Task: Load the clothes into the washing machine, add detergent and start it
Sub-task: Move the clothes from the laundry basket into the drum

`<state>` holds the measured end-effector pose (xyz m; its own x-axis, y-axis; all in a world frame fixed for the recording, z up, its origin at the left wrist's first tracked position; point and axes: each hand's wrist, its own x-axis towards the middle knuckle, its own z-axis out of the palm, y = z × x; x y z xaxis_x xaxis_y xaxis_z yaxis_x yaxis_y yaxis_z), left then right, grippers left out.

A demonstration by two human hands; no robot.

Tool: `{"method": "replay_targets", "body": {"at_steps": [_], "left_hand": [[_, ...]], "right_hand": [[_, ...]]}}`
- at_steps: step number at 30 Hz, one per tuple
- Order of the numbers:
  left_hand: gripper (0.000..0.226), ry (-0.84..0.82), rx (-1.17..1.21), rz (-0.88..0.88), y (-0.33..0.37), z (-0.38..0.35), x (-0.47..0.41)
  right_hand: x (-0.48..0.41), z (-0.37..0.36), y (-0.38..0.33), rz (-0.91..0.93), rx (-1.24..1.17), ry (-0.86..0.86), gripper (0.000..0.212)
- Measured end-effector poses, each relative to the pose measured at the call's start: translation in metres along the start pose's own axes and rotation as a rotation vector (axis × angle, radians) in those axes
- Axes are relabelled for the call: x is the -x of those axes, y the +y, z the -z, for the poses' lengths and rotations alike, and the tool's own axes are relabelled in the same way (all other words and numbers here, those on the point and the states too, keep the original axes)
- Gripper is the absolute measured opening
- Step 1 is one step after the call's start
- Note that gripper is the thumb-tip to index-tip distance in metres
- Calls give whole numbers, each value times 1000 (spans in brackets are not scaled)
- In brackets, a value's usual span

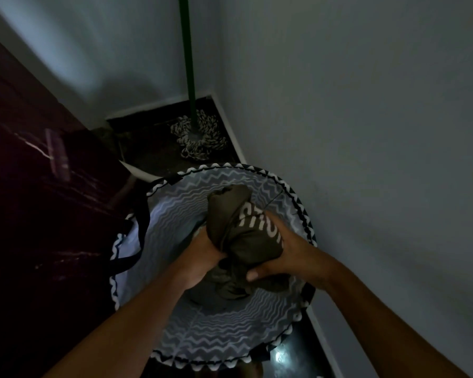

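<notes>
Over the open laundry basket, a bunched olive garment is clasped between both hands. The left hand curls against its left flank, and the right hand wraps its right flank, thumb at the near end. The bundle's long axis runs away from the person, its far end clear of the fingers. Neither hand is nearer. The next move is judged a lift clear of the rim; no washing machine is in view.

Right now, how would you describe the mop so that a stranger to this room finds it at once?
Find the corner where the two pale walls meet, just beyond the round laundry basket with the zigzag rim. The mop stands there on the dark floor. Nothing else has a long green handle and a head of black-and-white twisted cords.
</notes>
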<state>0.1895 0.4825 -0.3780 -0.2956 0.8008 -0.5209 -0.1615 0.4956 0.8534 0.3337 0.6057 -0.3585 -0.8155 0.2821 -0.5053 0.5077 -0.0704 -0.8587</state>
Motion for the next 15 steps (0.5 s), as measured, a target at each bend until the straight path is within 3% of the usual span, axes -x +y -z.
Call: {"method": "replay_targets", "body": {"at_steps": [3, 4, 6, 9, 12, 15], "left_hand": [[47, -63, 163, 71, 4, -4, 0], [52, -67, 180, 86, 8, -5, 0], [82, -22, 58, 59, 10, -1, -3], [110, 124, -497, -75, 17, 16, -1], [136, 45, -563, -191, 21, 34, 8], [138, -78, -665, -290, 25, 36, 10]], "right_hand": [[-5, -9, 2, 37, -31, 153, 101], [-9, -13, 6, 62, 19, 206, 96], [-14, -21, 10, 76, 100, 295, 88], [-11, -23, 5, 43, 215, 369, 85], [0, -18, 0, 67, 430, 431, 77], [10, -20, -13, 115, 554, 389, 64]]}}
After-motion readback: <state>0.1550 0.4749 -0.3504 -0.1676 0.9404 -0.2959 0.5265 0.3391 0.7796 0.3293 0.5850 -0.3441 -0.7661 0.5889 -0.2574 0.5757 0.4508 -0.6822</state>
